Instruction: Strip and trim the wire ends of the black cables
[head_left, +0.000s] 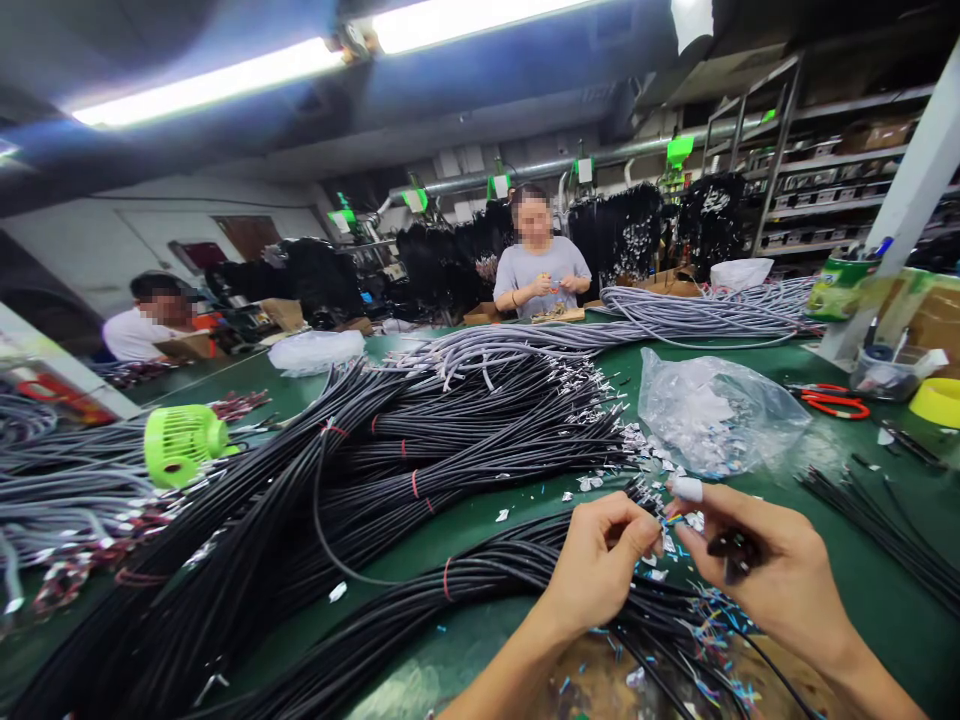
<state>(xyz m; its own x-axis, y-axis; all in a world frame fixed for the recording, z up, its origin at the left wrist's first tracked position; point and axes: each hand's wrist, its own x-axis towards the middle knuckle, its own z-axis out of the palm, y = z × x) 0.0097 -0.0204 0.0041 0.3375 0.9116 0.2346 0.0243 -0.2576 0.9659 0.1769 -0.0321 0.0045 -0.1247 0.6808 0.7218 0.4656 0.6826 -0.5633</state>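
Observation:
My left hand is closed in a pinch on the thin coloured wire ends of a black cable. My right hand is closed too, gripping the black cable and pinching the same wire ends; a white cap covers its fingertip. Both hands hover over a bundle of black cables with stripped coloured ends near the table's front edge.
A big heap of black cables crosses the green table. Grey cables, a plastic bag of small parts, red scissors, a green fan, a yellow bowl. Two people sit across the table.

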